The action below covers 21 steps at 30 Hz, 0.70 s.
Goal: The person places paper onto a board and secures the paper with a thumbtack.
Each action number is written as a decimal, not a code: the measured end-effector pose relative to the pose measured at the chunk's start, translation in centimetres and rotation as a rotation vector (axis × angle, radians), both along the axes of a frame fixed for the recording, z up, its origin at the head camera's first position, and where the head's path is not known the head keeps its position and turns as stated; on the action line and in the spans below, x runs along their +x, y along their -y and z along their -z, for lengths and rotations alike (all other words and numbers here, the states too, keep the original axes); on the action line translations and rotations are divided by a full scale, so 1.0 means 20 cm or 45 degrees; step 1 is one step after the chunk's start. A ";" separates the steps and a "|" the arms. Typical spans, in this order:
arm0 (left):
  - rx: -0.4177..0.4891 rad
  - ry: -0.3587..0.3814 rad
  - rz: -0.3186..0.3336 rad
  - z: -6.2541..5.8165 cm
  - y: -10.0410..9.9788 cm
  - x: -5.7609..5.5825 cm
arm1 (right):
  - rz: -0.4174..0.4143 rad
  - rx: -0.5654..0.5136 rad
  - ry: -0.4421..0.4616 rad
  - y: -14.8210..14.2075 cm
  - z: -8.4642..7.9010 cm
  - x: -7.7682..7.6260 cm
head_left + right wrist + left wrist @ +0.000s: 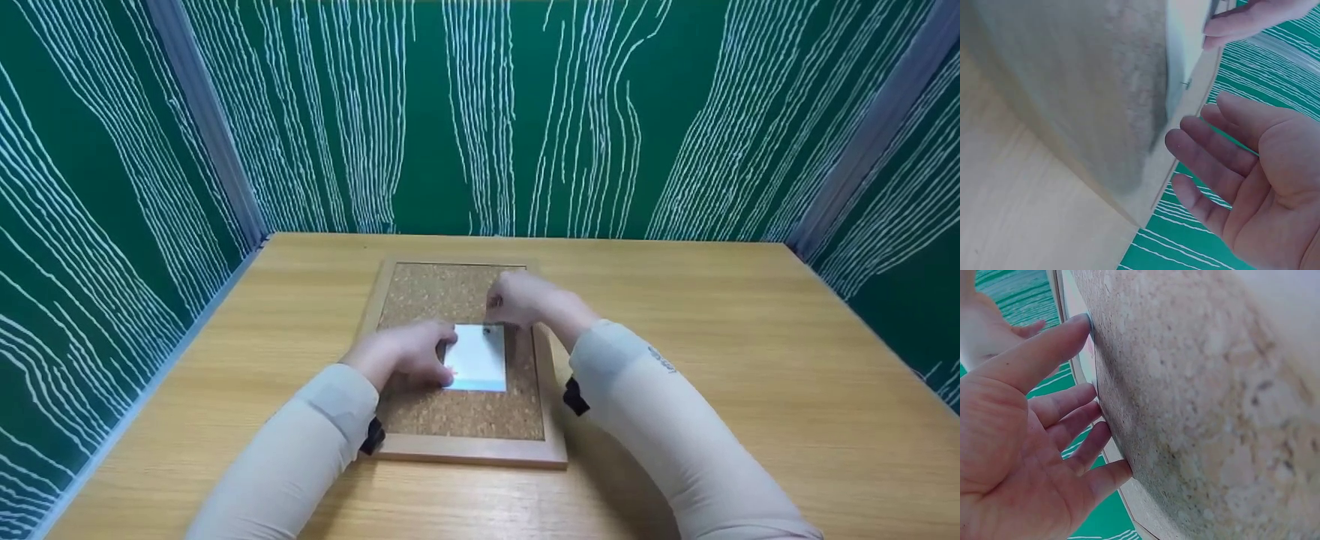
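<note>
A white sheet of paper point(477, 358) lies on a framed cork board point(465, 417). My left hand point(411, 351) rests at the sheet's left edge, thumb and fingertips spread apart; the left wrist view shows the fingers point(1081, 416) fairly straight, their tips touching the paper and cork. At the sheet's upper right corner is a small dark pin point(487, 330), which also shows as a thin pin point(1186, 84) in the right wrist view. My right hand point(519, 298) hovers just beyond that corner. Its fingers point(1207, 163) are loosely bent and apart from the pin, with nothing seen in them.
The cork board's wooden frame point(480, 450) rests on a light wooden table point(750, 375). Green panels with white wavy lines point(555, 120) stand behind and at both sides, joined by grey posts point(214, 127). A black wrist strap piece point(576, 396) hangs below the right sleeve.
</note>
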<state>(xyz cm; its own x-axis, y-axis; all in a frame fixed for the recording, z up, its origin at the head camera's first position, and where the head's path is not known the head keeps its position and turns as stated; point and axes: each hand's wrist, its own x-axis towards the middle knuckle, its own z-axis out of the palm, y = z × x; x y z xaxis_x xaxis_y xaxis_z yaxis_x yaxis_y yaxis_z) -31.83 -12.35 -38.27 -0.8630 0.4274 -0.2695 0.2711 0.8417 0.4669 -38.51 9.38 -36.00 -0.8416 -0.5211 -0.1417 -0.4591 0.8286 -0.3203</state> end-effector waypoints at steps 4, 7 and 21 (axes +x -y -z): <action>-0.036 -0.009 0.010 0.00 0.00 0.00 | 0.021 -0.040 -0.053 -0.01 -0.03 0.01; -0.057 -0.016 0.008 0.00 -0.01 -0.01 | 0.052 -0.029 -0.068 -0.01 -0.02 0.01; -0.013 0.008 -0.021 0.00 0.00 0.00 | 0.205 0.145 -0.015 0.02 0.05 -0.01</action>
